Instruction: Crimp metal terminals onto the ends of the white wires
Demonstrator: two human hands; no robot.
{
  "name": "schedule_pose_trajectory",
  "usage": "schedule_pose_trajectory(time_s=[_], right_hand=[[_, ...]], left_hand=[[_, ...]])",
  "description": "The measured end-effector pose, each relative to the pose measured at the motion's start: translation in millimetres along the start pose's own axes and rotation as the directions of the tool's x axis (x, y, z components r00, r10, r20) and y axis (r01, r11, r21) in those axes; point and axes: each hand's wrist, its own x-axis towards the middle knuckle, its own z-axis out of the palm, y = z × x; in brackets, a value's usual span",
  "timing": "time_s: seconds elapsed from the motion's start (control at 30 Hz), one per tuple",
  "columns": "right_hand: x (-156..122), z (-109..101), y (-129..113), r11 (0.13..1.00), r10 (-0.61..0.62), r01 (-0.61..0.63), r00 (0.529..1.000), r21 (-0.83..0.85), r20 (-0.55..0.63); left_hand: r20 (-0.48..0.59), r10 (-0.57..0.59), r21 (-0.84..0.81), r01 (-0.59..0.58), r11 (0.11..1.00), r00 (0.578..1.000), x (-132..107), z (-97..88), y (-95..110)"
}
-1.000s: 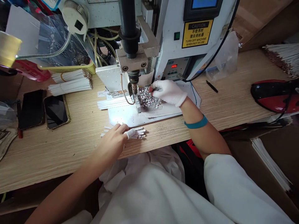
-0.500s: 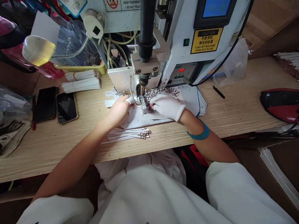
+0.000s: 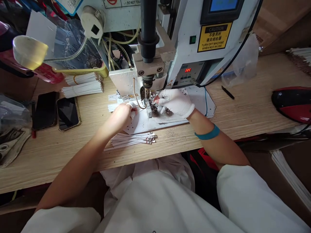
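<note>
My left hand (image 3: 120,117), bare with a white finger cot, sits just left of the machine's press head (image 3: 147,87) and pinches the end of a thin white strip (image 3: 115,107). My right hand (image 3: 175,103), in a white glove with a red fingertip, rests over a heap of tiny white-and-red parts (image 3: 153,104) on a white sheet (image 3: 141,123). Whether it holds a part is hidden. Loose strips with metal-tipped ends (image 3: 132,139) lie on the wooden table (image 3: 48,155) below the sheet.
Above the hands stands a white machine with a red readout (image 3: 187,70) and a caution label (image 3: 214,37). Bundled white strips (image 3: 82,86) and several phones (image 3: 68,114) lie left. A black pen (image 3: 227,92) and a red-and-black object (image 3: 291,104) lie right.
My left hand has moved up from the loose strips at the table's front to the press head. Those strips now lie in a longer, tidier group. My right hand has stayed at the heap.
</note>
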Motion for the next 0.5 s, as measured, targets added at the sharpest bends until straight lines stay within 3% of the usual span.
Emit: schedule_pose_trajectory(time_s=[0.13, 0.2, 0.37, 0.5], right_hand=[[1, 5, -1, 0.982, 0.023, -0.032, 0.998, 0.188, 0.050], [0, 9, -1, 0.964, 0.037, -0.056, 0.996, 0.258, 0.078], [-1, 19, 0, 0.934, 0.029, -0.065, 0.994, 0.351, 0.108], [-1, 20, -1, 0.930, 0.061, -0.099, 0.991, 0.353, 0.117]], left_hand=[[-0.088, 0.041, 0.150, -0.028, 0.988, 0.995, -5, 4.3, -2], [-0.110, 0.069, 0.143, -0.053, 0.988, 0.991, -6, 3.8, -2], [-0.038, -0.020, -0.187, 0.012, 0.982, 0.999, -6, -5.4, 0], [0.091, -0.028, -0.479, 0.069, 0.875, 0.995, -4, -11.7, 0]])
